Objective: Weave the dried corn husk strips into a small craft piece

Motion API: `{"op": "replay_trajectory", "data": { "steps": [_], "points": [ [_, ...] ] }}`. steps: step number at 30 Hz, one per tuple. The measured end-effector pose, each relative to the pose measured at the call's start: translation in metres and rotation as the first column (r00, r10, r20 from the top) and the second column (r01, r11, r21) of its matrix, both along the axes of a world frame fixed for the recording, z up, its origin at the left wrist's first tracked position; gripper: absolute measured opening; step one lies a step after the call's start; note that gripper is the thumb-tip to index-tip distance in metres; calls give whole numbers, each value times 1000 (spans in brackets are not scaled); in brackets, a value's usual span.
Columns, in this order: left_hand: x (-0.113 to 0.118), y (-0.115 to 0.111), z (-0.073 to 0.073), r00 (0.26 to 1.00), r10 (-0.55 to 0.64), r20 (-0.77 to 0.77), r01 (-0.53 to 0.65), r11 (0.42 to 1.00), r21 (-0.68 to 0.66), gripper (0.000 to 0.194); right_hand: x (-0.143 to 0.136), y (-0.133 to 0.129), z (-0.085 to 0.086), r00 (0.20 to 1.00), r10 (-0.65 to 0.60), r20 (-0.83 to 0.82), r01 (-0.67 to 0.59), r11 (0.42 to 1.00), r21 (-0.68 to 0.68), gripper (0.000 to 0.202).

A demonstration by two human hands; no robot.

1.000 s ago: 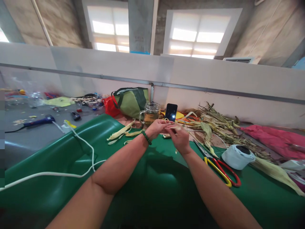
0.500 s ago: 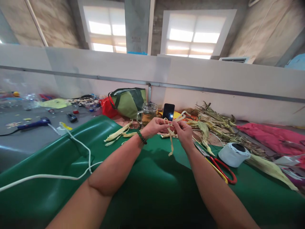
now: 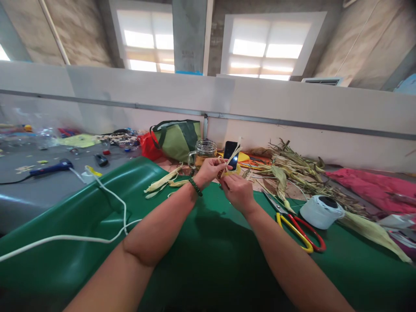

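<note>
1. Husk strip (image 3: 234,154), pale and narrow, slants upward from between the two hands, held above the green mat (image 3: 214,260).
2. Fingers of the left hand (image 3: 208,172) pinch closed on it; those of the right hand (image 3: 239,190) curl in just below, and I cannot tell whether they grip it too.
3. Good handling likely calls for a steady left pinch and a slow, even pull along the fibres, since a sharp twist could split the husk.
4. Bare mat between the forearms leaves room for drawing the elbows back; the white cable (image 3: 65,237), running to the left forearm, could snag.
5. To the right, the scissors (image 3: 282,211) and cord spool (image 3: 320,216) crowd that side, so a wide swing seems unwise.
6. Beyond the hands, the mug (image 3: 204,158) and phone (image 3: 229,148) stand close, so lifting looks safer than pushing forward.
7. Farthest off, the low wall (image 3: 276,104) bounds the bench.
</note>
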State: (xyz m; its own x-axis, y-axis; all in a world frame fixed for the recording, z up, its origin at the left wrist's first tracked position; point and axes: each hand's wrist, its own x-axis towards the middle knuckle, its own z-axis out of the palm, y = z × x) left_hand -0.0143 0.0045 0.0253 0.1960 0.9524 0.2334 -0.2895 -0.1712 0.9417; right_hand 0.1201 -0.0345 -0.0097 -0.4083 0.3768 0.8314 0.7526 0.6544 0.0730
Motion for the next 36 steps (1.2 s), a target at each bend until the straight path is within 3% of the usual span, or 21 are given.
{"op": "replay_trajectory", "data": {
  "steps": [5,9,11,13,15,16,20,22,30,33,36],
  "points": [
    [-6,2,0,997,-81,-18,81,996,27,28,13,7,9,950,121,-289,-145,987,-63,22],
    [-9,3,0,992,-120,-31,121,993,12,28,27,13,16,919,179,-352,-232,966,-116,22],
    [-8,2,0,988,-150,-45,150,989,2,33,29,14,16,871,151,-467,-283,932,-227,15],
    [-7,1,0,986,-158,-50,158,987,-4,40,29,13,16,833,95,-545,-342,862,-373,13],
    [-5,0,0,990,-135,-52,135,991,12,42,27,11,17,846,65,-529,-361,800,-479,20],
    [-5,0,-1,992,-115,-53,116,993,31,41,25,9,17,866,63,-497,-339,804,-489,23],
    [-3,1,-1,998,-30,-63,35,996,83,33,19,4,14,948,35,-317,-125,955,-269,20],
    [-2,0,-1,998,-4,-67,10,997,80,30,15,3,11,979,7,-203,-42,984,-171,18],
    [3,-1,-4,997,-4,-71,7,999,51,21,6,-4,10,982,-185,24,182,979,97,22],
    [5,1,-7,995,1,-101,4,999,47,17,2,-6,8,979,-189,78,174,969,173,29],
    [4,2,-8,993,24,-116,-16,998,68,15,-2,-5,4,992,-90,83,81,991,108,30]
  ]
}}
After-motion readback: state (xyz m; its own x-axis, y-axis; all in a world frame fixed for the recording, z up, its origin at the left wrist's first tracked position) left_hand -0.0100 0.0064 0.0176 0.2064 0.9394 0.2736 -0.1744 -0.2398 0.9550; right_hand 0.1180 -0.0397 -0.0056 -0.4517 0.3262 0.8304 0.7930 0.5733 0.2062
